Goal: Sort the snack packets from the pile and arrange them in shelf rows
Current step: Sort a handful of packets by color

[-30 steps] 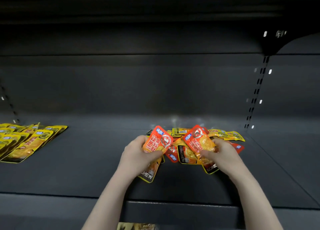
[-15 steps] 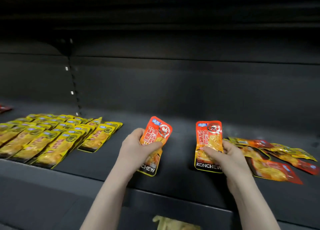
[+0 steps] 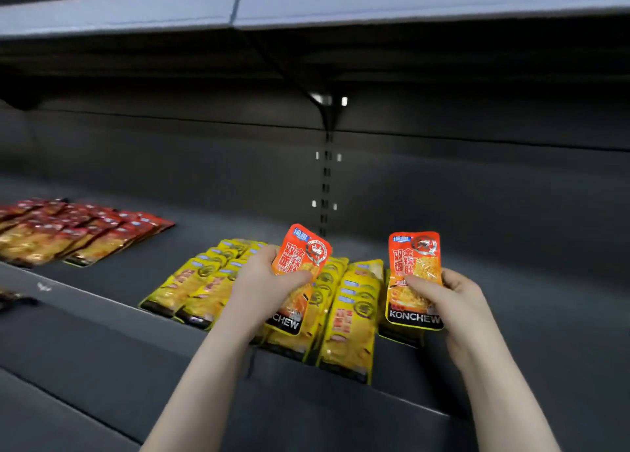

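With one orange packet point(image 3: 300, 274) pinched in the left hand point(image 3: 269, 281) and another point(image 3: 414, 281) in the right hand point(image 3: 456, 301), both above the yellow rows point(image 3: 354, 311), carrying is under way; next, likely the red rows point(image 3: 78, 233) on the shelf point(image 3: 102, 301).

The view now sits further left along the shelf point(image 3: 102, 318): the rows of yellow packets point(image 3: 351, 315), earlier off to the left, lie directly under both hands, and rows of red packets point(image 3: 78, 233) appear beyond them. The mixed pile is out of view. The right-hand orange packet point(image 3: 414, 277) seems more upright, though motion blur makes this uncertain.
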The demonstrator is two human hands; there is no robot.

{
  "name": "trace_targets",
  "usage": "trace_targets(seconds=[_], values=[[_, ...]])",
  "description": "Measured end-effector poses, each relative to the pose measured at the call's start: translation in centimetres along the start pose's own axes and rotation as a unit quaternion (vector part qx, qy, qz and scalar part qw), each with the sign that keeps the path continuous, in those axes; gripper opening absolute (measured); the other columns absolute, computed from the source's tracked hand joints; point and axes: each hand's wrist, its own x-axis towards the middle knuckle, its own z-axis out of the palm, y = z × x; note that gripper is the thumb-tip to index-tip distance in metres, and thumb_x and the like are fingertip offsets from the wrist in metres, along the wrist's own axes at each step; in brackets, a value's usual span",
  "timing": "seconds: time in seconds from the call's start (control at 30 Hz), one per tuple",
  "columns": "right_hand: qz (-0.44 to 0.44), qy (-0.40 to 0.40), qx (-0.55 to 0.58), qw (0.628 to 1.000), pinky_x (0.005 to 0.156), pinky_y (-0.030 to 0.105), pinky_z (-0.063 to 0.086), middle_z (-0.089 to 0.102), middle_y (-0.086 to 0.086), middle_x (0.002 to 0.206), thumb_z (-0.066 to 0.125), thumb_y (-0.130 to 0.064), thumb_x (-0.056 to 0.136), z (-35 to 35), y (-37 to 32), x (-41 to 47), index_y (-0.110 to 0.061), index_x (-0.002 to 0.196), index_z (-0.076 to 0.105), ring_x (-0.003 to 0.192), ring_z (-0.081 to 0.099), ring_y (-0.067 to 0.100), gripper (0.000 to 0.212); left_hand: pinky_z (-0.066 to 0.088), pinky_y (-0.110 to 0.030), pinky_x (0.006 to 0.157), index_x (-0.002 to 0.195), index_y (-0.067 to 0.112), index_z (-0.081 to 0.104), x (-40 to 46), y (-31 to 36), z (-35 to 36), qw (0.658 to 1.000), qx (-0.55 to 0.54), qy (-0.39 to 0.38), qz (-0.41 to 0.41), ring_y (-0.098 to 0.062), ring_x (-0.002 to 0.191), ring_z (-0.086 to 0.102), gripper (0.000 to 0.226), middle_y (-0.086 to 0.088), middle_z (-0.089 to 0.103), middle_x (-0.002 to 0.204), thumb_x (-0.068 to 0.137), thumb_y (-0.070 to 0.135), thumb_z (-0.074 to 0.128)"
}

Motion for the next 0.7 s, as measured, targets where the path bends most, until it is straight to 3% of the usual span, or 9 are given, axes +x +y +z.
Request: trace_targets(seconds=[0.13,0.23,0.37,0.57,0.7], values=[[0.000,-0.022,-0.011,1.000,0.068,0.033,0.053,0.072,0.010,0.082,0.070,-0.007,0.079,6.9,0.1,1.7,-0.007,0.089,0.067,0.072,0.068,0.024,0.010,0.050,-0.043,0.080,0.079,0.019,0.059,3.3,-2.9,-4.8,0.999,0.014,0.025,-0.018,-0.027,0.084,0.064,0.023,-0.004,0.066,0.081,0.071,0.028,0.078],[-0.018,-0.041,-0.035,0.998,0.075,0.038,0.053,0.072,0.009,0.083,0.071,-0.010,0.079,11.2,0.9,2.9,-0.009,0.087,0.068,0.076,0.068,0.026,0.009,0.052,-0.047,0.081,0.080,0.018,0.059,5.2,-4.9,-8.2,0.998,0.008,0.061,-0.033,-0.028,0.084,0.064,0.038,-0.003,0.067,0.081,0.055,0.043,0.071],[-0.022,-0.043,-0.058,0.997,0.077,0.040,0.053,0.072,0.009,0.080,0.073,-0.011,0.077,16.7,1.6,3.6,-0.011,0.082,0.068,0.076,0.068,0.028,0.007,0.051,-0.051,0.085,0.085,0.015,0.061,7.7,-7.5,-12.7,0.996,0.011,0.074,-0.046,-0.027,0.086,0.065,0.045,-0.006,0.069,0.087,0.051,0.044,0.067],[-0.034,-0.040,-0.079,0.995,0.069,0.032,0.050,0.072,0.007,0.080,0.072,-0.009,0.078,27.5,2.9,3.6,-0.010,0.083,0.068,0.072,0.066,0.023,0.006,0.048,-0.039,0.080,0.082,0.012,0.059,13.1,-12.3,-21.4,0.998,0.010,0.061,-0.033,-0.027,0.082,0.061,0.034,-0.005,0.065,0.081,0.065,0.035,0.076],[-0.036,0.011,-0.066,0.997,0.064,0.032,0.050,0.072,0.006,0.079,0.073,-0.012,0.077,35.7,5.5,2.9,-0.011,0.083,0.068,0.071,0.066,0.023,0.007,0.045,-0.036,0.071,0.079,0.013,0.059,17.0,-16.4,-29.8,0.998,0.012,0.054,-0.002,-0.022,0.075,0.059,0.037,-0.004,0.064,0.077,0.056,0.041,0.067]])
